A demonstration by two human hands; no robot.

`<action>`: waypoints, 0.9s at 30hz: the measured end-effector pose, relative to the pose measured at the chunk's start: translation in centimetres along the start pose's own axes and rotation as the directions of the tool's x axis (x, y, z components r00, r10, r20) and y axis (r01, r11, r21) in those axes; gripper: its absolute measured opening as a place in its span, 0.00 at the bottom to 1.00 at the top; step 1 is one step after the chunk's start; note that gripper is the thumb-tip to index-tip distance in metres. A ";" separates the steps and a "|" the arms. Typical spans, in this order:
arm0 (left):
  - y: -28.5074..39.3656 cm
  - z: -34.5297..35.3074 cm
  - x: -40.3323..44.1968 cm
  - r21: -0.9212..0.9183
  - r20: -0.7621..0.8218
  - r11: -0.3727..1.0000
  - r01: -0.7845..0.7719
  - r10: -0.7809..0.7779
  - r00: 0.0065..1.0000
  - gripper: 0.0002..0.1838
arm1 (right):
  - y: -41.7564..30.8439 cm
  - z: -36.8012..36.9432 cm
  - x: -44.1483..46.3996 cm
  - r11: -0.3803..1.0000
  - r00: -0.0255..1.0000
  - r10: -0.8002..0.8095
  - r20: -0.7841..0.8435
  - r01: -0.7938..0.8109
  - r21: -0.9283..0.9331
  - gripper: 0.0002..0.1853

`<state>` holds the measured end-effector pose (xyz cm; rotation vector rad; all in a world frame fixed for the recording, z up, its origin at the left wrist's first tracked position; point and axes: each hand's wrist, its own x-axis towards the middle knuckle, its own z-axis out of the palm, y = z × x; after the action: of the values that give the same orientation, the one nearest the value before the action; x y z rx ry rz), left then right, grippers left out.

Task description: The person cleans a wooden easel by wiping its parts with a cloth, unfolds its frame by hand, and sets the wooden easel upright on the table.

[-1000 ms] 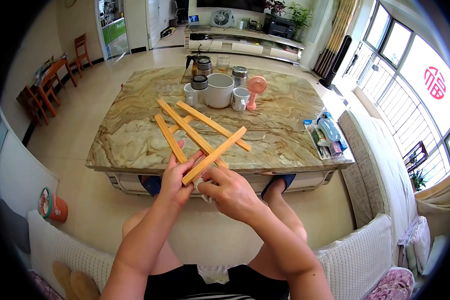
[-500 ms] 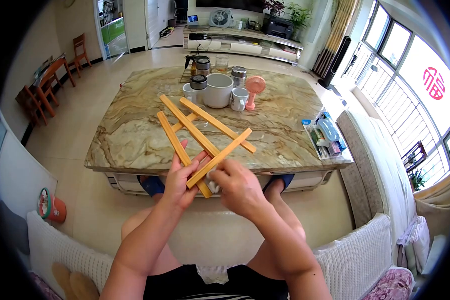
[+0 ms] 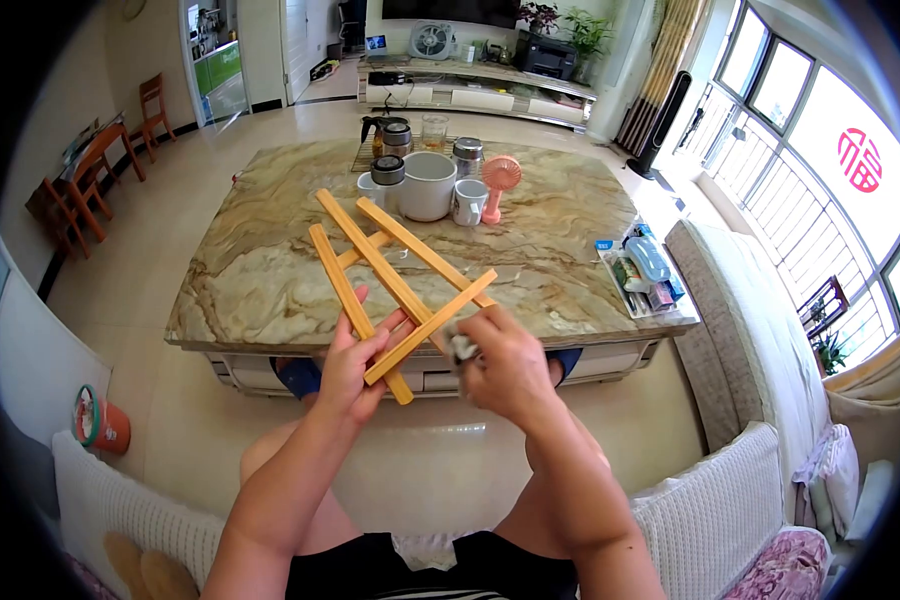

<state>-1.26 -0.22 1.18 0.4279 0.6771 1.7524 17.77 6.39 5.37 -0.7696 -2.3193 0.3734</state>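
My left hand (image 3: 350, 360) is closed around the near left corner of a wooden slat rack (image 3: 395, 285), where two slats cross. Three long slats fan away over the stone-topped table, joined by a crosspiece at the near end and another farther out. Beside the near crosspiece, my right hand (image 3: 510, 365) pinches a small crumpled grey-white cloth (image 3: 463, 348), slightly blurred. The cloth sits just right of the wood; whether it touches is unclear.
On the marble-patterned table (image 3: 250, 270) stand a white pot (image 3: 429, 188), a mug (image 3: 469, 203), lidded jars and a pink handheld fan (image 3: 499, 188). Packaged items (image 3: 645, 270) lie near its right edge. A red bin (image 3: 102, 422) is on the floor at left.
My right hand with the cloth has shifted right, away from the near crosspiece. My left hand keeps its hold on the rack, and the view has tilted slightly.
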 end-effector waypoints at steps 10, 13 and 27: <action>-0.1 0.8 -0.8 0.053 0.044 0.997 0.060 -0.062 0.997 0.36 | 2.3 -0.5 0.4 0.961 0.943 0.270 -0.196 -0.277 -0.010 0.16; -0.1 0.4 -0.6 0.053 0.044 0.998 0.028 -0.031 0.999 0.37 | 1.1 0.3 0.1 0.994 0.991 0.091 -0.101 -0.084 0.071 0.18; 0.7 0.1 -0.6 0.068 0.047 0.998 -0.017 0.014 0.999 0.37 | 3.4 -0.9 0.0 0.974 0.961 0.212 -0.180 -0.223 -0.041 0.18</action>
<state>-1.56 -0.93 1.74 0.5203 0.7040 1.7322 19.80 9.12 4.56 -1.0501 -2.0963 0.3184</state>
